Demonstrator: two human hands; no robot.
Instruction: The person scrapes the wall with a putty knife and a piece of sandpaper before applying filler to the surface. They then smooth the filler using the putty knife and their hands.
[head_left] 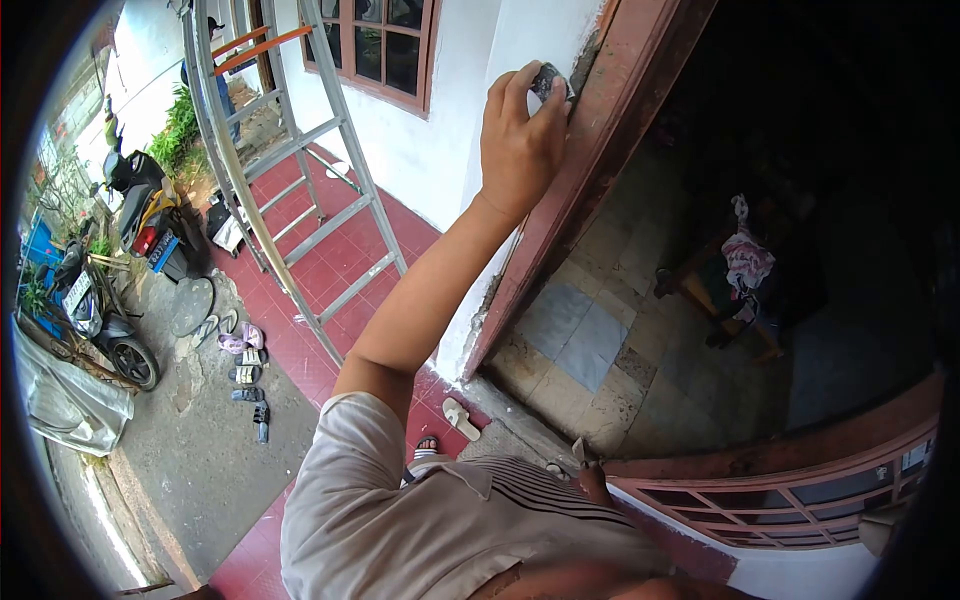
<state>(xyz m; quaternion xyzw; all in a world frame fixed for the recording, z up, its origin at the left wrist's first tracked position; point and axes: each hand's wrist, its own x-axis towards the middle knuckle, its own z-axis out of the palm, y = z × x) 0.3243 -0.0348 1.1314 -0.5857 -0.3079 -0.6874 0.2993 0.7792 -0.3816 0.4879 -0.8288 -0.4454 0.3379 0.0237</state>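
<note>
My left hand (522, 140) is raised at the end of my outstretched arm, beside the edge where the white wall (475, 110) meets the reddish-brown door frame (600, 120). Its fingers and thumb are closed around a small dark grey and white piece (546, 82), whose exact kind does not show. Low near my body is my right hand (595, 484), small and partly in shadow. A pale, pointed, blade-like tool (578, 450) sticks up from it; the handle is hidden.
An aluminium stepladder (330, 210) stands on the red tiles by a window (380, 45). Motorbikes (155, 215), several sandals (247, 374) and a grey tarp (70, 390) are at left. Through the dark doorway, cloth (746, 262) lies on a wooden piece of furniture. A doorsill (525, 415) runs near my feet.
</note>
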